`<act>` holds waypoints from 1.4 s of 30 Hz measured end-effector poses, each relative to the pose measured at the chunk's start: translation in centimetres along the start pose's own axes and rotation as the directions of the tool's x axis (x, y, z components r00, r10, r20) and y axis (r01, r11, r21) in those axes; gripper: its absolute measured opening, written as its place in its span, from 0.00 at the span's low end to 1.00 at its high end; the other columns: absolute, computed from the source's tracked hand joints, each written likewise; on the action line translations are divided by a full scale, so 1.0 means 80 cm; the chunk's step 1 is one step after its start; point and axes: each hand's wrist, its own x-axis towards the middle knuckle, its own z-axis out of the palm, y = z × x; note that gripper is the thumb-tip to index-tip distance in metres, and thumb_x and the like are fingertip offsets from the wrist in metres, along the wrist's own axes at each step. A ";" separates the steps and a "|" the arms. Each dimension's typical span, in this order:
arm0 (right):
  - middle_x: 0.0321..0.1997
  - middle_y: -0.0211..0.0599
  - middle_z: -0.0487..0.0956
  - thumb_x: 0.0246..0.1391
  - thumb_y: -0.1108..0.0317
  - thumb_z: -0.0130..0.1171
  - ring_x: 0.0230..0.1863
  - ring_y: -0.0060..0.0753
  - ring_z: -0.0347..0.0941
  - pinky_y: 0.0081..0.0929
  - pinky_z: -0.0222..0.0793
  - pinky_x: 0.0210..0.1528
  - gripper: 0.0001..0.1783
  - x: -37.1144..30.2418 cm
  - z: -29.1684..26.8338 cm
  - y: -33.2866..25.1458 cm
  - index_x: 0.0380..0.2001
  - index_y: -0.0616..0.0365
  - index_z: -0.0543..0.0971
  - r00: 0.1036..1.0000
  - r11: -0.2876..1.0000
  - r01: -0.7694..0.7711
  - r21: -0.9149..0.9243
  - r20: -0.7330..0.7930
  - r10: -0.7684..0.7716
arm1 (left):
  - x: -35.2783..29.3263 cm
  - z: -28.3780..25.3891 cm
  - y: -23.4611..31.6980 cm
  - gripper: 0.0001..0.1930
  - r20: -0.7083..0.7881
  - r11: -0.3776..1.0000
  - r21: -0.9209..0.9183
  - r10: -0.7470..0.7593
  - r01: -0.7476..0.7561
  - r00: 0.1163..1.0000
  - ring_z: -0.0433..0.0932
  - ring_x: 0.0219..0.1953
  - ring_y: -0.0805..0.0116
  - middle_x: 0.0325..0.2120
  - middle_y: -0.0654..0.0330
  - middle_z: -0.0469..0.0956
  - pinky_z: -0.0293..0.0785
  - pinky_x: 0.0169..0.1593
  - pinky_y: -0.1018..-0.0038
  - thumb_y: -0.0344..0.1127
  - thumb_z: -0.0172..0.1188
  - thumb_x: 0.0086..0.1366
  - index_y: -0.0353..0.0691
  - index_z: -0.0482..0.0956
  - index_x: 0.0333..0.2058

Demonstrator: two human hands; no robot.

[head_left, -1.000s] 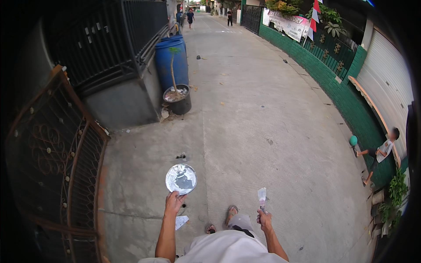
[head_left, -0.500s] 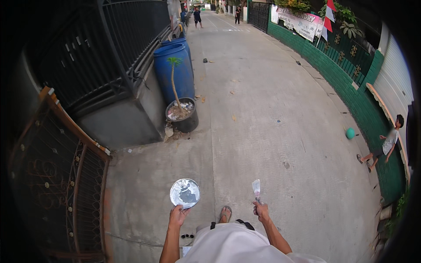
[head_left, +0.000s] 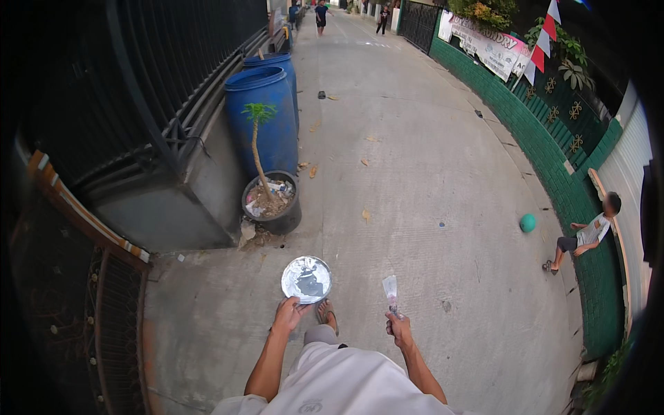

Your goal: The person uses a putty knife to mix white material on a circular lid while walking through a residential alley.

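My left hand (head_left: 290, 313) grips the near edge of a round, shallow metal lid (head_left: 308, 280). White paste is smeared over the lid's surface, with a grey patch in the middle. My right hand (head_left: 399, 329) is closed round the handle of a putty knife (head_left: 390, 289). Its flat blade points away from me and has whitish residue on it. Lid and knife are apart, both held out in front of my body above the pavement. One sandalled foot (head_left: 327, 315) shows just below the lid.
Ahead on the left stand a potted plant (head_left: 272, 207) and blue barrels (head_left: 261, 117) by a fence wall. A metal gate (head_left: 117, 325) is at the near left. To the right, a person (head_left: 586, 232) and a green ball (head_left: 528, 223) are beside a green wall (head_left: 508, 93). Other people are farther up.
I have moved forward along the lane; the pot and barrels look nearer. The lid has shifted right and a little outward, a foot has stepped forward, and the ball appears farther left.
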 end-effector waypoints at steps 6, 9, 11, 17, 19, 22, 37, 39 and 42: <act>0.13 0.26 0.65 0.50 0.68 0.58 0.10 0.20 0.60 0.19 0.54 0.10 0.09 0.117 0.020 -0.101 0.22 0.55 0.69 0.975 0.989 -0.126 0.073 -0.176 0.137 | 0.222 0.133 0.117 0.16 0.065 1.000 -0.024 -0.013 0.015 0.998 0.74 0.46 0.56 0.42 0.51 0.72 0.73 0.50 0.60 0.25 0.48 0.57 0.34 0.65 0.46; 0.13 0.26 0.65 0.50 0.67 0.58 0.10 0.20 0.60 0.19 0.54 0.10 0.08 0.175 0.030 -0.137 0.23 0.55 0.70 0.964 0.988 -0.093 0.125 -0.237 0.121 | 0.317 0.203 0.178 0.16 0.111 1.000 -0.008 0.006 -0.005 0.994 0.74 0.45 0.57 0.43 0.52 0.72 0.73 0.50 0.60 0.25 0.48 0.58 0.34 0.65 0.46; 0.13 0.26 0.65 0.49 0.67 0.58 0.10 0.20 0.60 0.19 0.55 0.10 0.07 0.223 0.049 -0.171 0.25 0.57 0.71 0.948 0.980 -0.077 0.185 -0.290 0.130 | 0.383 0.253 0.217 0.15 0.159 0.997 0.012 0.076 -0.079 0.984 0.75 0.45 0.57 0.42 0.51 0.73 0.74 0.49 0.60 0.25 0.48 0.59 0.33 0.66 0.46; 0.12 0.26 0.65 0.48 0.70 0.57 0.09 0.20 0.60 0.19 0.55 0.10 0.06 0.377 0.105 -0.254 0.23 0.55 0.69 0.935 0.964 -0.161 0.212 -0.280 0.217 | 0.565 0.370 0.308 0.16 0.103 0.987 -0.094 0.143 -0.133 0.984 0.73 0.46 0.59 0.44 0.53 0.71 0.74 0.51 0.62 0.23 0.48 0.60 0.33 0.64 0.48; 0.12 0.26 0.65 0.48 0.70 0.56 0.09 0.20 0.60 0.19 0.54 0.09 0.06 0.447 0.129 -0.291 0.23 0.55 0.69 0.942 0.968 -0.168 0.185 -0.259 0.213 | 0.638 0.405 0.350 0.16 0.084 0.972 -0.109 0.218 -0.209 0.972 0.73 0.47 0.57 0.45 0.52 0.70 0.74 0.51 0.62 0.23 0.48 0.60 0.31 0.64 0.48; 0.12 0.26 0.65 0.48 0.70 0.56 0.09 0.20 0.59 0.19 0.53 0.09 0.06 0.556 0.165 -0.358 0.23 0.55 0.69 0.962 0.970 -0.155 0.188 -0.193 0.191 | 0.726 0.454 0.433 0.16 0.025 0.952 -0.130 0.283 -0.278 0.959 0.73 0.47 0.54 0.44 0.50 0.70 0.74 0.51 0.60 0.22 0.49 0.59 0.31 0.64 0.47; 0.13 0.26 0.65 0.50 0.66 0.58 0.11 0.20 0.59 0.18 0.55 0.12 0.08 0.927 0.493 -0.723 0.24 0.55 0.69 0.972 0.985 0.050 -0.163 0.235 -0.011 | 1.000 0.501 0.926 0.18 -0.328 0.648 0.444 0.761 -0.619 0.560 0.79 0.37 0.57 0.39 0.48 0.75 0.79 0.42 0.63 0.24 0.49 0.58 0.26 0.66 0.47; 0.14 0.26 0.66 0.50 0.66 0.58 0.11 0.19 0.60 0.19 0.55 0.12 0.09 0.955 0.530 -0.744 0.24 0.55 0.69 0.972 0.985 0.013 -0.173 0.232 0.027 | 1.047 0.509 0.967 0.16 -0.297 0.497 0.688 0.858 -0.529 0.420 0.79 0.37 0.54 0.35 0.45 0.77 0.79 0.40 0.63 0.24 0.50 0.56 0.28 0.68 0.45; 0.15 0.26 0.66 0.51 0.66 0.58 0.12 0.19 0.60 0.19 0.55 0.13 0.08 0.993 0.582 -0.775 0.25 0.56 0.70 0.964 0.978 0.033 -0.207 0.266 0.023 | 1.098 0.473 1.004 0.10 0.160 -0.227 0.939 0.954 0.258 0.254 0.79 0.34 0.48 0.31 0.42 0.78 0.77 0.37 0.61 0.28 0.51 0.56 0.32 0.70 0.38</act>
